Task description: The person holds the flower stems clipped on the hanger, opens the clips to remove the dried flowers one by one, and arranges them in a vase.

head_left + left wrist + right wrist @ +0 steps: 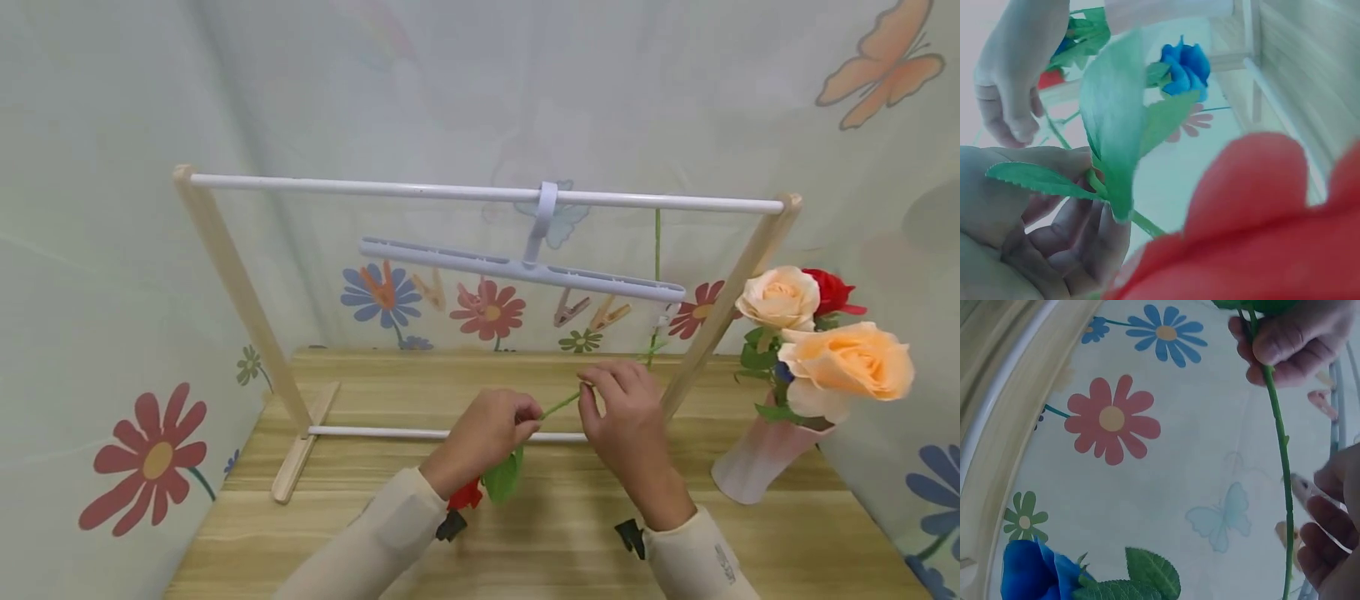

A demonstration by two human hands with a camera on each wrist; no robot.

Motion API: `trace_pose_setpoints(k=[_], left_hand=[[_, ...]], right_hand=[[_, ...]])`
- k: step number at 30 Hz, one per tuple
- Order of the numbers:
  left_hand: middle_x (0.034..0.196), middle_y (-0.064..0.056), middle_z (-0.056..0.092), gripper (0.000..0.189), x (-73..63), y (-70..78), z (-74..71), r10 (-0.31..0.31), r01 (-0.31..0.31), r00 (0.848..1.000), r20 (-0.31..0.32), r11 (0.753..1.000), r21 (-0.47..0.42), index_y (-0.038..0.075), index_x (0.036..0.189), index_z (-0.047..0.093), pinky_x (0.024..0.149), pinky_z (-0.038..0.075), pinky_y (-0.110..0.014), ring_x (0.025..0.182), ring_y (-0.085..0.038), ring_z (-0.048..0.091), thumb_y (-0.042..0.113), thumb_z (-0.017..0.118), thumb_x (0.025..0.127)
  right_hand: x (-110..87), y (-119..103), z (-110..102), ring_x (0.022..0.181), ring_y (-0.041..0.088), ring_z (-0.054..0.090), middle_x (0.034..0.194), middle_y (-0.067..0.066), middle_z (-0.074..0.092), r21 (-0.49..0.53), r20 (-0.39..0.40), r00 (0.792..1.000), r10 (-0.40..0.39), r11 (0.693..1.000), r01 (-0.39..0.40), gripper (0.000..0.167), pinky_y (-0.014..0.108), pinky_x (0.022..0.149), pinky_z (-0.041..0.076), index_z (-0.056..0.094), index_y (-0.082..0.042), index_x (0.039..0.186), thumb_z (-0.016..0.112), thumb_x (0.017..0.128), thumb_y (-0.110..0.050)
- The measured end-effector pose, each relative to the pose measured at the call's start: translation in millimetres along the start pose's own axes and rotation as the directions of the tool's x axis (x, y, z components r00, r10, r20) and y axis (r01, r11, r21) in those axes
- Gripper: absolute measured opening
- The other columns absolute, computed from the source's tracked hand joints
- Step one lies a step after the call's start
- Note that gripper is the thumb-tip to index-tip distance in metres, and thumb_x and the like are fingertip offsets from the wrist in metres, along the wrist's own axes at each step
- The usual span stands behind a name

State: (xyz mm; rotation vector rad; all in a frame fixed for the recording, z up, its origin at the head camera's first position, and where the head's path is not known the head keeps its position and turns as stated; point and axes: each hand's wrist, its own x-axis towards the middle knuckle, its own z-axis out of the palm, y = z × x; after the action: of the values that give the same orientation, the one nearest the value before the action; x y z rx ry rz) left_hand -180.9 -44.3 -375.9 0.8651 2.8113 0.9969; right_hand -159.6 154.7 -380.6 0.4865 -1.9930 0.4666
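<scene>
My left hand [495,421] grips the green stem [561,405] of a red flower [465,496] close to its leaves [504,477]. The bloom hangs low by the left wrist, and its petals loom large in the left wrist view. Toward the stem's other end is my right hand [626,417]. In the right wrist view its fingers [1319,547] are loosely bent beside the stem, with a gap between thumb and fingers. A blue rose [1186,69] hangs head down nearby; the right hand hides it in the head view.
A white hanger [525,268] hooks over the rack's top bar [360,188], with several clothespins along it, one white [666,315] at the blue rose's stem. The rack stands on a wooden table [360,508]. At right, a pink-white vase [757,458] holds peach and red roses.
</scene>
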Motion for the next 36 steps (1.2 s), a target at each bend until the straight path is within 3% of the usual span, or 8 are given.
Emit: trace_pose_setpoints(k=[6, 12, 15, 19, 23, 30, 33, 36], left_hand=[[0.099, 0.006, 0.077, 0.012, -5.7, 11.9, -6.1, 0.073, -0.066, 0.997, -0.023, 0.974, 0.217, 0.019, 0.104, 0.081, 0.079, 0.058, -0.025, 0.09, -0.009, 0.07, 0.021, 0.072, 0.096], [0.094, 0.006, 0.075, 0.015, -9.2, 25.2, -7.5, 0.108, -0.082, 0.993, -0.046, 0.92, 0.384, 0.023, 0.105, 0.081, 0.069, 0.058, -0.024, 0.083, -0.01, 0.067, 0.028, 0.071, 0.096], [0.09, 0.007, 0.075, 0.013, -10.7, 29.3, -5.9, 0.174, -0.124, 0.982, -0.077, 0.892, 0.435, 0.024, 0.102, 0.082, 0.065, 0.054, -0.022, 0.079, -0.01, 0.065, 0.029, 0.074, 0.094], [0.091, 0.007, 0.076, 0.011, -11.9, 32.5, -3.2, 0.243, -0.153, 0.959, -0.144, 0.876, 0.457, 0.024, 0.101, 0.081, 0.07, 0.053, -0.026, 0.084, -0.013, 0.066, 0.029, 0.077, 0.091], [0.096, 0.005, 0.076, 0.016, -11.7, 35.6, -3.4, 0.212, -0.125, 0.964, -0.163, 0.897, 0.425, 0.022, 0.104, 0.079, 0.077, 0.054, -0.032, 0.09, -0.017, 0.067, 0.03, 0.078, 0.09], [0.099, 0.004, 0.078, 0.022, -8.5, 32.9, -8.2, 0.17, -0.098, 0.966, -0.194, 0.937, 0.334, 0.019, 0.106, 0.079, 0.079, 0.058, -0.035, 0.09, -0.016, 0.071, 0.036, 0.069, 0.097], [0.107, 0.004, 0.077, 0.03, -2.9, 28.9, -16.0, 0.076, -0.056, 0.987, -0.145, 0.989, 0.137, 0.019, 0.114, 0.077, 0.083, 0.058, -0.035, 0.092, -0.013, 0.071, 0.04, 0.06, 0.102], [0.117, 0.003, 0.074, 0.038, 6.6, 22.4, -25.5, -0.068, 0.062, 0.996, -0.058, 0.994, -0.095, 0.02, 0.125, 0.072, 0.094, 0.057, -0.04, 0.103, -0.016, 0.069, 0.046, 0.053, 0.104]], right_hand=[[-9.3, -6.5, -8.1, 0.082, 0.029, 0.065, 0.088, 0.006, 0.072, -0.015, 0.212, 0.969, -0.13, 0.991, 0.136, 0.014, 0.044, 0.07, 0.054, 0.076, -0.008, 0.091, 0.081, 0.078, -0.006], [-15.9, -14.0, -13.6, 0.074, 0.018, 0.065, 0.08, -0.002, 0.071, -0.011, 0.352, 0.929, -0.116, 0.992, 0.129, 0.013, 0.035, 0.067, 0.054, 0.077, -0.013, 0.085, 0.086, 0.077, -0.007], [-18.7, -17.1, -16.0, 0.073, 0.017, 0.063, 0.078, -0.003, 0.067, -0.014, 0.378, 0.921, -0.098, 0.994, 0.112, 0.018, 0.033, 0.067, 0.055, 0.077, -0.014, 0.086, 0.088, 0.074, -0.006], [-23.7, -18.3, -17.9, 0.067, 0.019, 0.058, 0.076, -0.003, 0.064, -0.03, 0.328, 0.943, -0.049, 0.998, 0.062, 0.025, 0.03, 0.059, 0.051, 0.076, -0.015, 0.085, 0.09, 0.069, -0.001], [-29.5, -18.2, -22.0, 0.065, 0.021, 0.057, 0.075, -0.003, 0.066, -0.083, 0.275, 0.961, 0.036, 0.996, -0.013, 0.026, 0.032, 0.055, 0.05, 0.076, -0.016, 0.083, 0.091, 0.067, -0.001], [-44.3, -13.0, -37.8, 0.066, 0.019, 0.06, 0.076, 0.0, 0.07, -0.138, 0.3, 0.939, 0.169, 0.982, -0.132, 0.019, 0.034, 0.058, 0.052, 0.078, -0.014, 0.082, 0.09, 0.069, -0.007], [-52.6, -6.5, -45.4, 0.069, 0.017, 0.062, 0.076, -0.002, 0.07, -0.126, 0.335, 0.914, 0.229, 0.972, -0.198, 0.018, 0.033, 0.058, 0.053, 0.078, -0.014, 0.082, 0.089, 0.071, -0.005], [-60.1, 0.3, -53.6, 0.074, 0.018, 0.067, 0.081, -0.003, 0.073, -0.103, 0.383, 0.878, 0.288, 0.957, -0.27, 0.019, 0.033, 0.06, 0.055, 0.079, -0.016, 0.084, 0.088, 0.073, -0.003]])
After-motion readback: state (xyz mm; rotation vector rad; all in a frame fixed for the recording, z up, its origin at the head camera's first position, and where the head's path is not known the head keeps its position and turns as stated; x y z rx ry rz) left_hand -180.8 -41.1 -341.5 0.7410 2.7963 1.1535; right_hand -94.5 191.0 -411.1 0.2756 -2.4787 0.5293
